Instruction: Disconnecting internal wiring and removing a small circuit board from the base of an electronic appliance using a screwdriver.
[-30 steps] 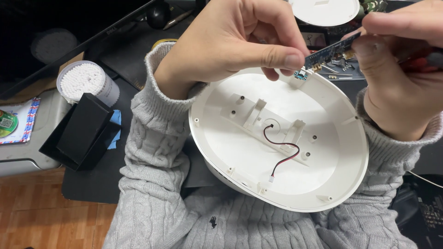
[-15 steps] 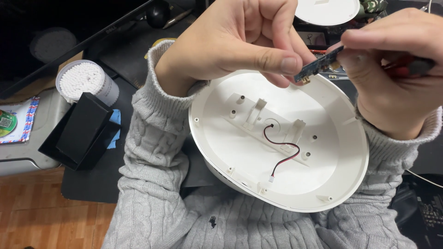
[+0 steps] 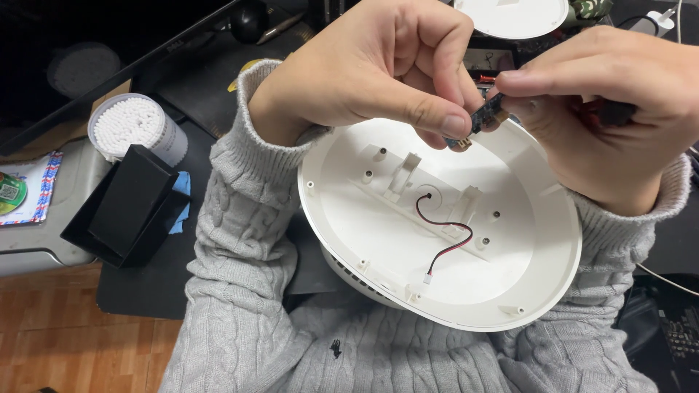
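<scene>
As we lean over the white shell [image 3: 378,240], our left hand [image 3: 364,73] and right hand [image 3: 611,109] pinch a small board [image 3: 486,115] together, above its red-black wire [image 3: 444,233].

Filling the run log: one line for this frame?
left hand: pinches small circuit board | right hand: holds its other end | white round housing: on lap, red-black wire loose inside

The round housing [image 3: 466,291] at centre frame is showing smooth, matt white plastic, with moulded ribs and screw posts. A thin red-and-black insulated wire [image 3: 444,233] is lying glossy across it. The sleeves [image 3: 240,291] are looking like grey cable-knit wool, soft and ribbed. At the left, a black box [image 3: 127,207] is showing a matt finish, and a clear plastic tub of cotton swabs [image 3: 135,127] is sitting beside it. Lower left, the floor [image 3: 51,342] is showing reddish wood grain.
</scene>
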